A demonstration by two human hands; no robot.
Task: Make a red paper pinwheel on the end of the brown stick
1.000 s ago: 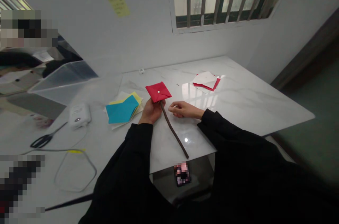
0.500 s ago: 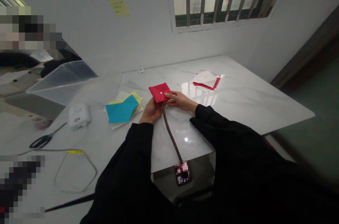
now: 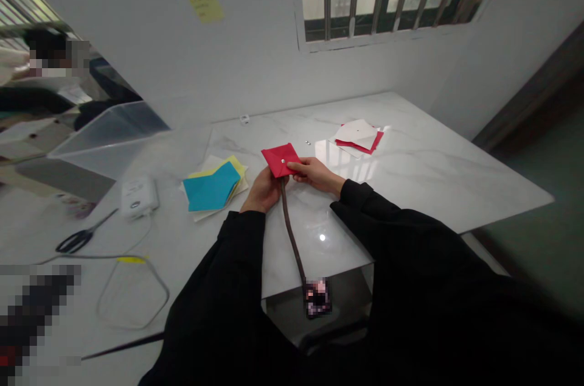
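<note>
Right hand (image 3: 317, 171), earlier apart, now clamps the red envelope (image 3: 279, 159); left hand (image 3: 263, 189) apparently grips beneath, fingers partly hidden. Step judged: two-handed steadying; next move needs even pressure.

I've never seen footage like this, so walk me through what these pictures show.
There is no machine: these are a person's bare left hand and right hand, seen by one camera worn on the head, looking forward and down. Both hold a red envelope, the left from below, the right with its thumb on top. A brown strip runs from beneath it toward the person. On the pale table lie a blue-topped paper stack, a white-and-red paper stack, scissors and a white device.
</note>
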